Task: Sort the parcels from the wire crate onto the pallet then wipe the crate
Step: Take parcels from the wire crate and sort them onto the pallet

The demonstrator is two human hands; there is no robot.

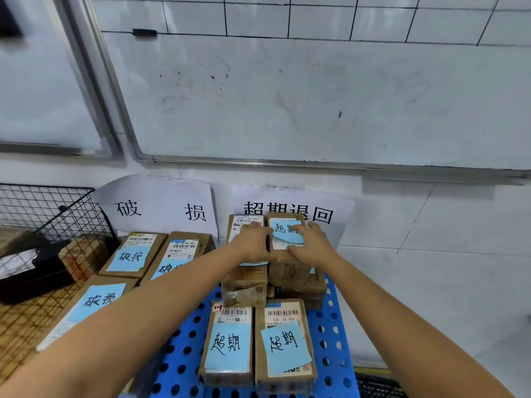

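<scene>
A blue perforated pallet carries several cardboard parcels with blue notes. At its far end stands a stack of parcels against the wall. Both hands hold the top right parcel of that stack. My left hand grips its left side, and my right hand grips its right side with the thumb on the near edge. Two flat parcels lie side by side in front. Three more parcels lie on the pallet's left half. The black wire crate stands at the left with parcels inside.
Two paper signs with handwritten characters hang on the wall behind the pallet. A large whiteboard fills the wall above. A black bag lies in the crate. White tiled floor lies to the right of the pallet.
</scene>
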